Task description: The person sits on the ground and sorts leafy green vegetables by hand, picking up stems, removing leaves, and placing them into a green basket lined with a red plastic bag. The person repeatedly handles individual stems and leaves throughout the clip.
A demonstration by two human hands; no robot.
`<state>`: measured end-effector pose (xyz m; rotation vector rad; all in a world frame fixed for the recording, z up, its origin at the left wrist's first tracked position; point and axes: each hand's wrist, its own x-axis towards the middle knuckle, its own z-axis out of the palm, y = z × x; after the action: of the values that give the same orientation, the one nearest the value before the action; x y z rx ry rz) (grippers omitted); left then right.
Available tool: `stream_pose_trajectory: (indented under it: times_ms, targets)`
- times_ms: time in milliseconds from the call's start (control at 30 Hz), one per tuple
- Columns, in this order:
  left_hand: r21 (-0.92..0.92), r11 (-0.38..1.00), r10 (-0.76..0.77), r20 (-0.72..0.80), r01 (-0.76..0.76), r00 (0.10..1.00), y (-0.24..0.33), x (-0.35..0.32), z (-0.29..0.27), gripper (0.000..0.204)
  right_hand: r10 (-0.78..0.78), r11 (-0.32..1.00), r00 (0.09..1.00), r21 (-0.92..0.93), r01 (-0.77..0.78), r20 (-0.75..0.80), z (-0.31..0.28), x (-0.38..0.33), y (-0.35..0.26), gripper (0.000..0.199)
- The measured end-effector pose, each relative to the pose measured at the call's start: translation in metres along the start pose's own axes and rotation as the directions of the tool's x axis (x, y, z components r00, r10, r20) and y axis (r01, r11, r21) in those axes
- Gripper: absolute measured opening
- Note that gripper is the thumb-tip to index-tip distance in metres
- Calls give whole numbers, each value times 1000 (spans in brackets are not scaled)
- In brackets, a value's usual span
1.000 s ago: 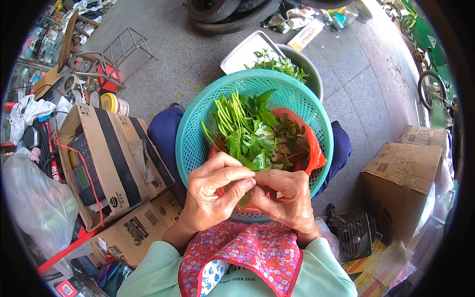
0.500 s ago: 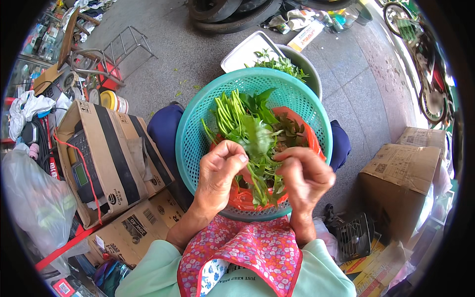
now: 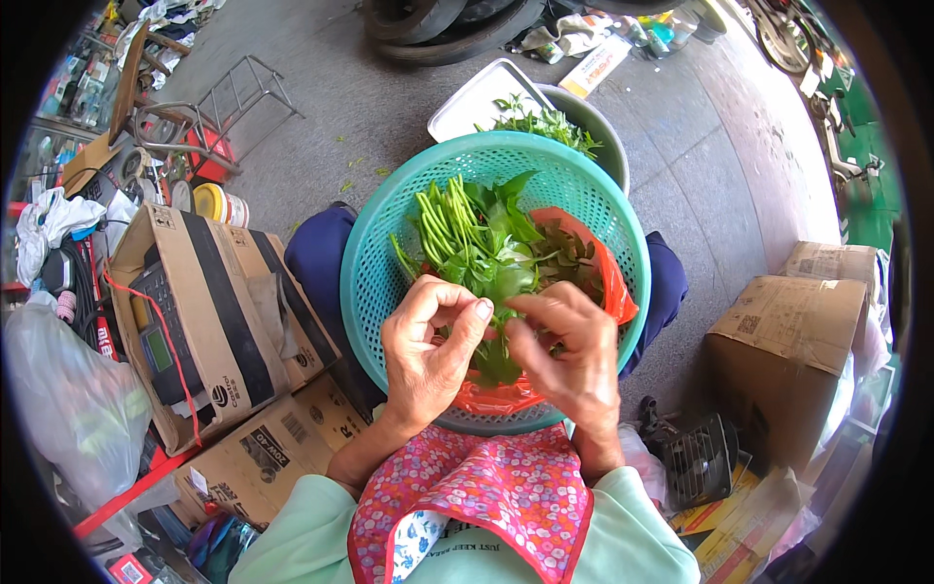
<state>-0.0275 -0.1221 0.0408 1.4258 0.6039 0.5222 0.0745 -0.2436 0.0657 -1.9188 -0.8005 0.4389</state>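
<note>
1. Teal basket (image 3: 389,253) rests on the seated person's lap, under both hands, so loose leaves drop back inside.
2. Orange plastic bag (image 3: 608,282) lies open in the basket, lining it beneath the greens.
3. Leafy greens (image 3: 477,238) are piled in the basket, stems pointing away.
4. Left hand (image 3: 428,355): narrow thumb-and-forefinger grip pinching a leaf (image 3: 498,360).
5. Right hand (image 3: 569,360): narrow grip on the same sprig, steadying it.
</note>
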Motion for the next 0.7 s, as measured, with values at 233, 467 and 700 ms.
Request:
stream_pose_trajectory:
  times_ms: [233,467,700]
  targets:
    - [238,940,255,-20,-243,967,2,1,-1,7,-135,975,985,-160,152,110,10,3,-3,17]
    - [307,902,281,116,-303,953,7,7,-6,6,-430,861,902,-322,394,-45,14,7,6,23]
    - [-199,957,-185,141,211,973,11,9,-14,17,-457,874,856,-302,381,-241,7,13,2,25]
